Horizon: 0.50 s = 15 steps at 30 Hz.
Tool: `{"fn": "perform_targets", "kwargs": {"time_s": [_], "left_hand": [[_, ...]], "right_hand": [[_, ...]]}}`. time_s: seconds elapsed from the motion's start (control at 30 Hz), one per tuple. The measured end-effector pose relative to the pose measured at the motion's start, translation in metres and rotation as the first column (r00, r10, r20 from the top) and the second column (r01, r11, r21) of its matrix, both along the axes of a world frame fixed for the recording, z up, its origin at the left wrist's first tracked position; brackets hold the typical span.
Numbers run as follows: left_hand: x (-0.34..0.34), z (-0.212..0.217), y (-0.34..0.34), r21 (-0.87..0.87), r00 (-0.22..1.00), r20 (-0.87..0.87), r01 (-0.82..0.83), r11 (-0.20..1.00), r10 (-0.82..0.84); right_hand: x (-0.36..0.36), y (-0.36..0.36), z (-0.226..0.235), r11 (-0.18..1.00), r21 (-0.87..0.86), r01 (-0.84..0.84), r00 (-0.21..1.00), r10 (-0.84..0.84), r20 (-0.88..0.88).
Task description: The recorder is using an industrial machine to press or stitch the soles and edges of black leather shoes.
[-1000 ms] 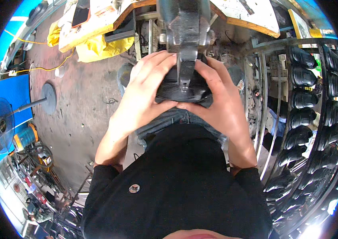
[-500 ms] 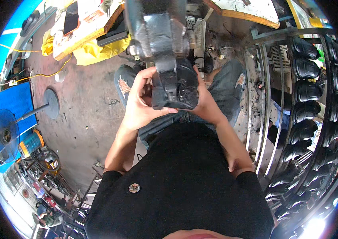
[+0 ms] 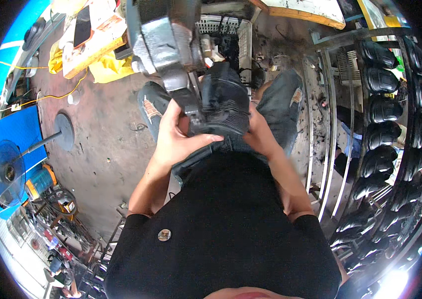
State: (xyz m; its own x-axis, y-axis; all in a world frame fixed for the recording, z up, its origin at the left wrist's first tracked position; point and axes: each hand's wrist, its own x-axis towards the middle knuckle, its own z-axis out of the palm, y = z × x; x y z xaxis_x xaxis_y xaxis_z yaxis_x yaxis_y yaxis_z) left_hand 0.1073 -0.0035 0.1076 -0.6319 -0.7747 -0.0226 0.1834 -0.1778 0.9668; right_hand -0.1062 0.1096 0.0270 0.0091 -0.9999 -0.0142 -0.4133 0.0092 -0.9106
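Observation:
A black shoe (image 3: 227, 99) sits on the arm of a grey metal machine (image 3: 163, 37) in front of me. My left hand (image 3: 183, 139) grips the shoe's near left side, thumb laid across its lower edge. My right hand (image 3: 259, 134) holds the shoe's right side, its fingers mostly hidden behind the shoe. I am seated, with my knees in torn jeans (image 3: 280, 99) on either side of the machine.
A metal rack (image 3: 320, 149) with several black shoes (image 3: 380, 79) runs down the right. A white perforated crate (image 3: 231, 30) is behind the machine. A fan on a round base (image 3: 64, 132) stands on the concrete floor at left, near a yellow cloth (image 3: 106, 67).
The view has shifted, so machine and shoe now lie further left and lower. My hands have slid from the top of the shoe to its near sides.

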Motion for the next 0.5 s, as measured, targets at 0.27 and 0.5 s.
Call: {"fn": "perform_targets", "kwargs": {"time_s": [0.27, 0.5], "left_hand": [[0.009, -0.003, 0.003, -0.018, 0.999, 0.002, -0.032, 0.999, 0.032], [0.014, -0.014, 0.007, 0.106, 0.993, 0.075, -0.094, 0.990, 0.086]], "right_hand": [[-0.006, -0.006, 0.028, 0.999, -0.030, 0.016, 0.995, -0.019, -0.095], [-0.027, -0.006, 0.060, 0.999, 0.054, 0.004, 0.975, 0.008, -0.221]]}}
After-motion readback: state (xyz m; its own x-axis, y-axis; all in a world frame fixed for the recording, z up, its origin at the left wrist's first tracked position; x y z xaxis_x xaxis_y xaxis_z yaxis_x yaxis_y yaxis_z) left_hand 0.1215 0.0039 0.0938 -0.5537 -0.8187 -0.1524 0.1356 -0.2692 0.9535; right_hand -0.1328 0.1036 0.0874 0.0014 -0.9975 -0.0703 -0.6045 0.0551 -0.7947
